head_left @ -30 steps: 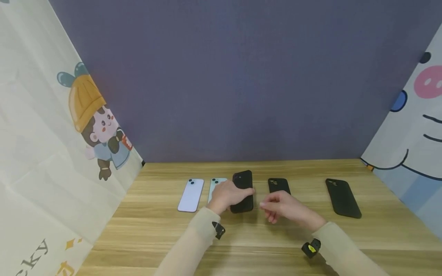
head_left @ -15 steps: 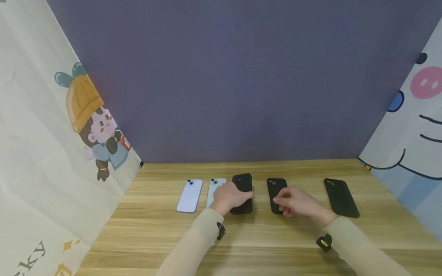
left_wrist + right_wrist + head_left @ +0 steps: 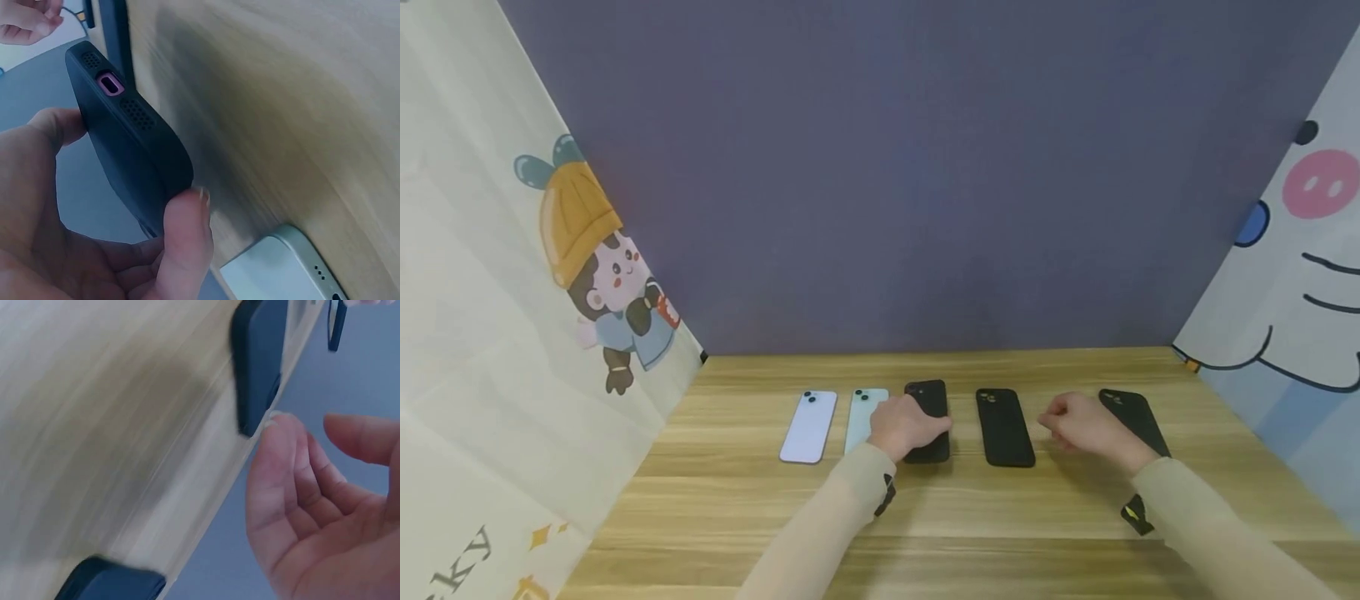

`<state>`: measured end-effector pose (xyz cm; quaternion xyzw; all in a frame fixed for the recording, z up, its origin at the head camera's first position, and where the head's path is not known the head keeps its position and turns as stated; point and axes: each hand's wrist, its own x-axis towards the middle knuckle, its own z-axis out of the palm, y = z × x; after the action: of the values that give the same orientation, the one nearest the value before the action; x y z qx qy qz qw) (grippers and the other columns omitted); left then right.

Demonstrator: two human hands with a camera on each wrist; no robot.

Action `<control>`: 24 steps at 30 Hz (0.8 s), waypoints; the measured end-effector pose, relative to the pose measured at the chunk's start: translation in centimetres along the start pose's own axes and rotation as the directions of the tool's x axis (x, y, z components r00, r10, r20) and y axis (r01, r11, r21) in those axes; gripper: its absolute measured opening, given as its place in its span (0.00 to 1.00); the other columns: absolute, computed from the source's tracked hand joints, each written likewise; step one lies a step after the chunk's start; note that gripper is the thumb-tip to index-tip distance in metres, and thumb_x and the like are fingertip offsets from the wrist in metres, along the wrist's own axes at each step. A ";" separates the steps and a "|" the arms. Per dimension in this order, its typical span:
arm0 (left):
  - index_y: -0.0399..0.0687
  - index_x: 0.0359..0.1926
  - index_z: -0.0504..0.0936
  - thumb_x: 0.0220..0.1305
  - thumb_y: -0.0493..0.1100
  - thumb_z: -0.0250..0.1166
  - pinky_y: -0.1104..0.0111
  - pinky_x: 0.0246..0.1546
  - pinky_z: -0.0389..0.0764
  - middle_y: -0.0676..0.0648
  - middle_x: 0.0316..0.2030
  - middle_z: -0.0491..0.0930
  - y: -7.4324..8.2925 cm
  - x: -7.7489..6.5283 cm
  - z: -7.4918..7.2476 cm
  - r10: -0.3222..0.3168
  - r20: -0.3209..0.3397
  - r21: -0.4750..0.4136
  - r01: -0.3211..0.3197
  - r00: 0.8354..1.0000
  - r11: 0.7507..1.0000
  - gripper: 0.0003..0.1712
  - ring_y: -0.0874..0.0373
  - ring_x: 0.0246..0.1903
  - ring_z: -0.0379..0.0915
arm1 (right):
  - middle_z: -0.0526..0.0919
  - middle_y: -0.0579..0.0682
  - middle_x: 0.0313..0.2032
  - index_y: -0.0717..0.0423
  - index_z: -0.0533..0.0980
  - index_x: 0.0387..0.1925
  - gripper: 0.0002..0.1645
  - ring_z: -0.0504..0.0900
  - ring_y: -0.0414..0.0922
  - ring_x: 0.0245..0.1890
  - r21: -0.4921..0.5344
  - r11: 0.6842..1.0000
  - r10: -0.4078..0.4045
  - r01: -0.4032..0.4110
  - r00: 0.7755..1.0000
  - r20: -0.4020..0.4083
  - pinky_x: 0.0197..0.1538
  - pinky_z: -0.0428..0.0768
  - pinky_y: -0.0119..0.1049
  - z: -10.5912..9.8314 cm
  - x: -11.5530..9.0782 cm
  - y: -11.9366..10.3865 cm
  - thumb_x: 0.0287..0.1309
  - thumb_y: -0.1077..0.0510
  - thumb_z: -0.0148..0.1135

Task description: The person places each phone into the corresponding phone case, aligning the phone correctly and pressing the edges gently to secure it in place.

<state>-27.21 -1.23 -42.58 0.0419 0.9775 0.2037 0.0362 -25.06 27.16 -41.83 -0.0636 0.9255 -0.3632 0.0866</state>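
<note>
My left hand [image 3: 901, 429] grips a phone in a black case [image 3: 934, 402] by its two long sides. In the left wrist view this cased phone [image 3: 134, 134] is tilted, its pink-edged charging port showing at the near end. To its left lies a pale green phone [image 3: 859, 417], partly hidden by the hand. My right hand [image 3: 1086, 429] holds nothing, its fingers loosely bent, between a black phone case [image 3: 1006, 429] and another black phone case [image 3: 1138, 417]. The right forearm hides part of that far-right case. In the right wrist view, thumb and fingertips are apart.
A lilac phone [image 3: 808, 427] lies at the left end of the row on the wooden table [image 3: 985, 533]. A dark grey panel [image 3: 925, 183] rises behind the table, with printed cartoon sheets [image 3: 467, 292] on both sides.
My right hand has moved right, across and past the middle black case, which is now fully uncovered. My left hand keeps its grip on the cased phone, which is slightly lower in view.
</note>
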 end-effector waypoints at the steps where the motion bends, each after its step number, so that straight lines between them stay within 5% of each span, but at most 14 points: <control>1: 0.53 0.07 0.66 0.49 0.70 0.62 0.70 0.07 0.56 0.55 0.06 0.59 0.0 0.1 0.1 0.001 0.003 0.007 -0.001 1.000 1.000 0.32 0.61 0.09 0.54 | 0.72 0.49 0.15 0.64 0.75 0.35 0.14 0.69 0.43 0.15 -0.026 1.000 0.004 -0.004 1.000 -0.004 0.23 0.70 0.37 -0.3 -0.1 0.4 0.66 0.55 0.53; 9: 0.51 0.10 0.74 0.50 0.72 0.61 0.67 0.10 0.67 0.51 0.10 0.70 -0.1 0.6 0.8 0.007 0.017 0.077 -0.008 1.000 0.997 0.32 0.58 0.11 0.65 | 0.74 0.49 0.22 0.64 0.75 0.34 0.18 0.68 0.42 0.19 -0.289 0.956 0.032 -0.054 0.996 -0.081 0.23 0.68 0.38 -1.7 -0.7 2.7 0.65 0.50 0.53; 14: 0.48 0.15 0.78 0.49 0.72 0.61 0.66 0.11 0.69 0.49 0.12 0.72 -0.1 0.9 0.9 -0.015 0.012 0.110 0.013 1.000 0.994 0.32 0.57 0.13 0.67 | 0.63 0.45 0.13 0.56 0.67 0.20 0.18 0.61 0.42 0.14 -0.351 0.930 0.070 -0.105 0.991 -0.112 0.19 0.63 0.37 -2.6 -0.6 3.8 0.64 0.53 0.51; 20: 0.49 0.15 0.78 0.50 0.72 0.61 0.66 0.12 0.69 0.49 0.13 0.73 0.0 1.6 1.3 -0.031 0.003 0.139 0.031 1.000 0.990 0.32 0.57 0.14 0.68 | 0.75 0.55 0.24 0.66 0.75 0.33 0.19 0.70 0.47 0.20 -0.418 0.895 0.104 -0.156 0.984 -0.144 0.22 0.69 0.42 -3.7 -0.5 5.1 0.62 0.52 0.49; 24: 0.50 0.12 0.76 0.50 0.72 0.61 0.66 0.14 0.70 0.49 0.13 0.72 0.3 1.5 1.6 -0.020 -0.021 0.171 0.024 1.000 0.985 0.32 0.57 0.15 0.68 | 0.76 0.60 0.25 0.61 0.75 0.23 0.22 0.71 0.50 0.20 -0.411 0.882 0.187 -0.233 0.971 -0.149 0.20 0.71 0.41 -4.5 -0.4 5.6 0.60 0.47 0.51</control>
<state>-28.57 -0.18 -43.99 0.0320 0.9921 0.1188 0.0252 -25.88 34.32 -42.37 0.0390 0.9869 -0.1441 0.0606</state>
